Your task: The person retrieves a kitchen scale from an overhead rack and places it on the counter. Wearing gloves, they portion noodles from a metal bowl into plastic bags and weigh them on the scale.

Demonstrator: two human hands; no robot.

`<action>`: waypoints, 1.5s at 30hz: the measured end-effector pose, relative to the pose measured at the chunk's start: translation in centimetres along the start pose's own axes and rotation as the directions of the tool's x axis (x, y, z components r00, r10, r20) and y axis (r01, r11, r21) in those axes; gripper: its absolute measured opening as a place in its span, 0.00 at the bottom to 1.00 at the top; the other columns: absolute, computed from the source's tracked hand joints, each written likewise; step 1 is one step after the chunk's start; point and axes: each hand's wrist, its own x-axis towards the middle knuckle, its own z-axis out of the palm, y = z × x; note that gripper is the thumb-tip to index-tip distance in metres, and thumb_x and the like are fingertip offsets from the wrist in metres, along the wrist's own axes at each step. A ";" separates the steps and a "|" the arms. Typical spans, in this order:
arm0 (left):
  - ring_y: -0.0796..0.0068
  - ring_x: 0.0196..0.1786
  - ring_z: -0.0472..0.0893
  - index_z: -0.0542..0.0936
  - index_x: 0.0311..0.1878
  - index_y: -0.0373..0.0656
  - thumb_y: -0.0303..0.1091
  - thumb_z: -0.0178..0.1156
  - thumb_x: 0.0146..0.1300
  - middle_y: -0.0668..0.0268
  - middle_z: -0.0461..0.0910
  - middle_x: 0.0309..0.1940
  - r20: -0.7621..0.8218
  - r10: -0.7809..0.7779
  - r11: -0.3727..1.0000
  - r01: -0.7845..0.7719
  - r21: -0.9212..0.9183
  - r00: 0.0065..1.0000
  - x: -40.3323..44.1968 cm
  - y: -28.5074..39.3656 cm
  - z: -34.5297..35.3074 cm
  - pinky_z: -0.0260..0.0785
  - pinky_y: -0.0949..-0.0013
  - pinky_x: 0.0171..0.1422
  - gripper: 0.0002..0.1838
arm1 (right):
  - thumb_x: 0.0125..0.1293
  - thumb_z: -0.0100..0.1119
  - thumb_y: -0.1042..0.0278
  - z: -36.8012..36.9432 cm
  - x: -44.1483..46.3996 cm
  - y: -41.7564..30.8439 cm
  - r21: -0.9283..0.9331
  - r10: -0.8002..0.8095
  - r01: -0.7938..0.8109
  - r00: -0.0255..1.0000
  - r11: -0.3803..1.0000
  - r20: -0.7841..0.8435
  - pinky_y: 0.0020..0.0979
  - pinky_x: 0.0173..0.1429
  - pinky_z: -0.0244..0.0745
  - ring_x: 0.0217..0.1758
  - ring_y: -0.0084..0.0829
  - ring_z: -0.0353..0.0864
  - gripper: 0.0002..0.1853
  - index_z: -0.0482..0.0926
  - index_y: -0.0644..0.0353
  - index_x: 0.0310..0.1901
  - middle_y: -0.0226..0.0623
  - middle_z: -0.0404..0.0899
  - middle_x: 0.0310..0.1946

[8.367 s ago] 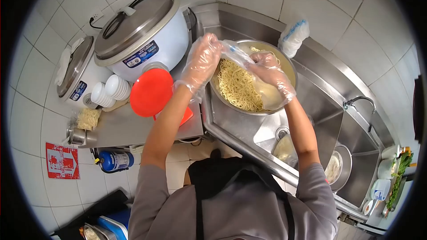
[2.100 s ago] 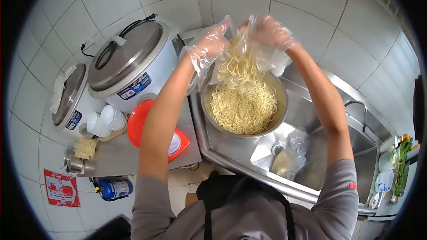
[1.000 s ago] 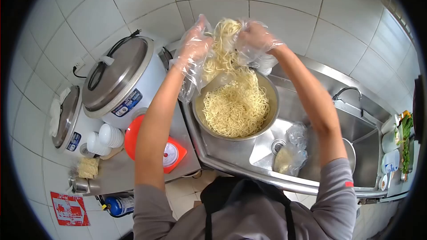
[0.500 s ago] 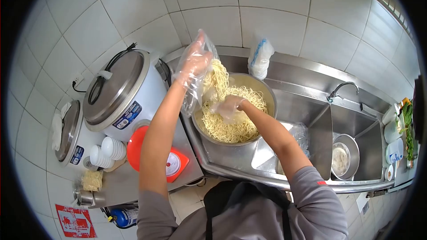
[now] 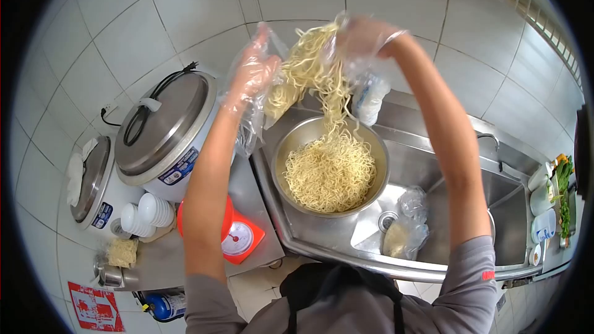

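Note:
Yellow noodles (image 5: 331,173) fill much of a round metal bowl (image 5: 385,167) standing on the steel sink's ledge. My left hand (image 5: 257,71), in a clear plastic glove, holds a clear bag (image 5: 279,100) with noodles in it, up and left of the bowl. My right hand (image 5: 366,36), gloved too and blurred, is raised above the bowl and closed on a bundle of noodles (image 5: 318,55). Strands hang from it down to the heap. A white plastic-wrapped bundle (image 5: 372,100) stands behind the bowl.
Two rice cookers (image 5: 164,124) stand at the left, near stacked white bowls (image 5: 154,210) and a red scale (image 5: 243,239). Plastic bags (image 5: 405,229) lie in the sink (image 5: 427,201). A faucet (image 5: 490,138), white containers (image 5: 542,226) and green vegetables (image 5: 562,192) are at the right.
Since half a second ago, my right hand has risen from the noodles in the bowl, lifting a bundle high above it. My left hand has moved slightly up and left with the bag.

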 end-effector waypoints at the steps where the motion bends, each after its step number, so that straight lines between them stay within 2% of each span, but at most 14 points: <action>1: 0.68 0.49 0.77 0.54 0.68 0.39 0.30 0.53 0.51 0.49 0.70 0.57 0.049 0.017 1.000 -0.018 0.012 0.999 0.2 -0.1 -0.1 0.65 0.68 0.56 0.38 | 0.54 0.57 0.57 -0.8 0.2 -0.5 -0.131 -0.099 0.096 0.995 0.987 -0.019 0.33 0.39 0.72 0.29 0.30 0.75 0.17 0.80 0.64 0.36 0.40 0.78 0.26; 4: 0.66 0.59 0.71 0.55 0.68 0.40 0.29 0.53 0.52 0.51 0.66 0.61 0.216 -0.073 0.997 0.070 0.021 0.974 -0.1 0.5 0.4 0.60 0.69 0.63 0.37 | 0.53 0.58 0.58 -1.8 1.3 -1.3 0.035 0.165 -0.165 0.986 0.986 0.026 0.34 0.36 0.71 0.28 0.29 0.74 0.18 0.79 0.67 0.36 0.39 0.77 0.25; 7: 0.67 0.59 0.70 0.56 0.68 0.41 0.28 0.54 0.52 0.53 0.68 0.60 0.391 -0.179 0.962 0.243 -0.120 0.903 -0.5 1.2 0.7 0.59 0.70 0.64 0.37 | 0.50 0.61 0.59 -2.2 0.1 -3.3 0.166 0.015 -0.015 1.000 0.986 0.005 0.33 0.33 0.70 0.28 0.29 0.74 0.18 0.79 0.68 0.36 0.40 0.79 0.27; 10: 0.75 0.51 0.73 0.59 0.67 0.42 0.30 0.60 0.50 0.59 0.75 0.51 0.478 -0.129 0.881 0.322 -0.347 0.869 -2.1 1.0 1.8 0.64 0.69 0.58 0.38 | 0.49 0.62 0.61 -1.2 1.2 -1.8 -0.259 -0.030 0.059 0.993 0.964 0.116 0.31 0.31 0.69 0.28 0.27 0.74 0.17 0.80 0.67 0.35 0.38 0.78 0.27; 16: 0.77 0.50 0.72 0.64 0.64 0.40 0.27 0.62 0.51 0.61 0.75 0.51 0.636 -0.186 0.829 0.467 -0.307 0.749 -3.1 2.9 2.3 0.65 0.71 0.56 0.34 | 0.50 0.61 0.65 -2.5 0.3 -3.1 0.256 0.023 -0.025 1.000 0.966 0.009 0.31 0.33 0.71 0.28 0.27 0.76 0.14 0.80 0.66 0.37 0.38 0.79 0.28; 19: 0.77 0.50 0.72 0.66 0.61 0.37 0.25 0.60 0.54 0.64 0.74 0.50 0.642 -0.187 0.776 0.513 -0.368 0.743 -4.8 3.0 2.0 0.64 0.73 0.56 0.29 | 0.52 0.61 0.64 -0.6 -0.7 -3.4 0.118 0.021 -0.021 1.000 0.993 0.002 0.32 0.42 0.73 0.37 0.29 0.78 0.18 0.78 0.64 0.44 0.40 0.80 0.35; 20: 0.77 0.50 0.72 0.67 0.59 0.36 0.25 0.59 0.54 0.65 0.74 0.49 0.653 -0.208 0.753 0.546 -0.368 0.728 -5.2 3.5 2.0 0.64 0.73 0.56 0.27 | 0.54 0.60 0.62 3.1 -0.3 -0.8 0.265 -0.059 0.095 0.989 0.960 -0.139 0.33 0.48 0.72 0.41 0.32 0.77 0.20 0.76 0.62 0.47 0.41 0.79 0.38; 23: 0.78 0.50 0.71 0.68 0.58 0.37 0.23 0.58 0.56 0.68 0.73 0.47 0.673 -0.383 0.490 0.756 -0.433 0.633 -6.6 6.4 2.5 0.65 0.74 0.55 0.24 | 0.57 0.58 0.59 18.1 -3.3 3.8 -0.315 -0.259 0.086 0.786 0.945 -0.561 0.46 0.62 0.62 0.65 0.50 0.60 0.29 0.65 0.66 0.57 0.51 0.62 0.62; 26: 0.78 0.59 0.66 0.60 0.66 0.39 0.18 0.56 0.54 0.66 0.65 0.61 0.576 -0.279 0.472 0.632 -0.615 0.768 -10.6 4.1 5.4 0.60 0.76 0.61 0.33 | 0.56 0.51 0.69 26.4 -5.2 4.1 0.254 0.038 0.199 0.715 0.947 -0.699 0.44 0.56 0.65 0.45 0.47 0.74 0.17 0.73 0.68 0.46 0.54 0.75 0.42; 28: 0.76 0.64 0.62 0.55 0.69 0.42 0.16 0.54 0.53 0.64 0.58 0.67 0.617 -0.276 0.597 0.635 -0.491 0.737 -13.7 2.6 6.7 0.52 0.76 0.67 0.38 | 0.56 0.51 0.65 25.8 -4.7 5.4 0.116 -0.076 0.070 0.996 0.991 0.042 0.41 0.55 0.66 0.44 0.46 0.75 0.18 0.75 0.68 0.46 0.53 0.76 0.41; 32: 0.78 0.59 0.67 0.58 0.68 0.41 0.17 0.53 0.54 0.66 0.66 0.61 0.603 -0.163 0.783 0.474 -0.402 0.781 -18.4 2.3 9.2 0.61 0.75 0.61 0.35 | 0.56 0.52 0.58 24.6 -2.0 6.6 -0.198 -0.020 0.283 0.619 0.939 0.785 0.37 0.52 0.68 0.45 0.43 0.76 0.19 0.78 0.65 0.43 0.50 0.77 0.43; 36: 0.77 0.58 0.67 0.49 0.70 0.46 0.16 0.53 0.52 0.64 0.60 0.65 0.735 -0.457 0.489 0.832 -0.262 0.500 -17.1 2.6 6.3 0.63 0.74 0.57 0.42 | 0.59 0.52 0.49 15.2 -4.0 4.3 0.068 -0.235 0.234 0.817 0.970 0.526 0.37 0.48 0.69 0.41 0.42 0.78 0.23 0.79 0.63 0.43 0.50 0.79 0.40; 42: 0.85 0.47 0.69 0.43 0.72 0.51 0.13 0.49 0.51 0.68 0.50 0.70 0.657 -0.411 0.472 0.764 -0.439 0.632 -19.5 0.2 7.9 0.67 0.82 0.41 0.46 | 0.57 0.55 0.44 16.3 -6.7 6.1 0.357 -0.244 0.155 0.944 0.921 0.222 0.32 0.67 0.57 0.65 0.45 0.63 0.40 0.59 0.62 0.64 0.52 0.58 0.65; 45: 0.83 0.48 0.70 0.44 0.72 0.50 0.13 0.48 0.51 0.65 0.47 0.71 0.671 -0.416 0.433 0.783 -0.447 0.613 -18.9 1.8 7.4 0.66 0.81 0.45 0.45 | 0.56 0.57 0.50 25.6 -9.0 8.6 0.046 -0.218 0.216 0.975 0.975 0.051 0.34 0.68 0.56 0.65 0.46 0.63 0.41 0.53 0.63 0.66 0.56 0.58 0.64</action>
